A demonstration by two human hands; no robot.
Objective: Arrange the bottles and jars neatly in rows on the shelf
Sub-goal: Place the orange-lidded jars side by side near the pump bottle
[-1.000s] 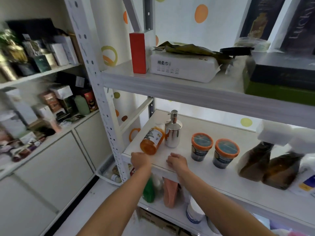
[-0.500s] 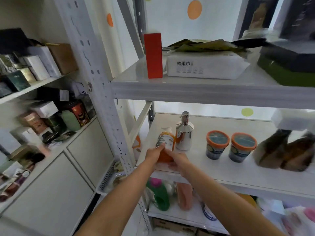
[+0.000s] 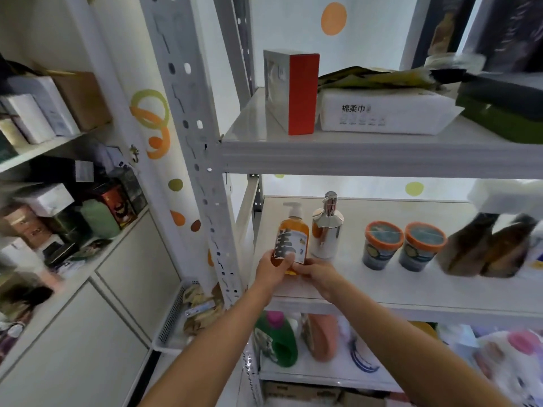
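An orange pump bottle (image 3: 291, 235) with a white pump stands upright at the left front of the middle shelf (image 3: 382, 292). My left hand (image 3: 271, 267) grips its lower part from the left, thumb across the label. My right hand (image 3: 316, 273) holds its base from the right. Just right of it stands a silver pump dispenser (image 3: 326, 227). Further right sit two orange-lidded jars (image 3: 382, 243) (image 3: 421, 245), then two brown spray bottles (image 3: 465, 248) (image 3: 507, 251), blurred.
A perforated white upright post (image 3: 205, 177) stands directly left of my hands. The upper shelf carries a red box (image 3: 302, 92) and a white tissue pack (image 3: 385, 113). Below are a green jug (image 3: 274, 342) and a pink bottle (image 3: 321, 339). Boxes fill the cabinet shelves at left.
The orange bottle lay on its side a second ago; both hands have taken hold of it and stood it upright beside the silver dispenser. The camera has swung left and up.
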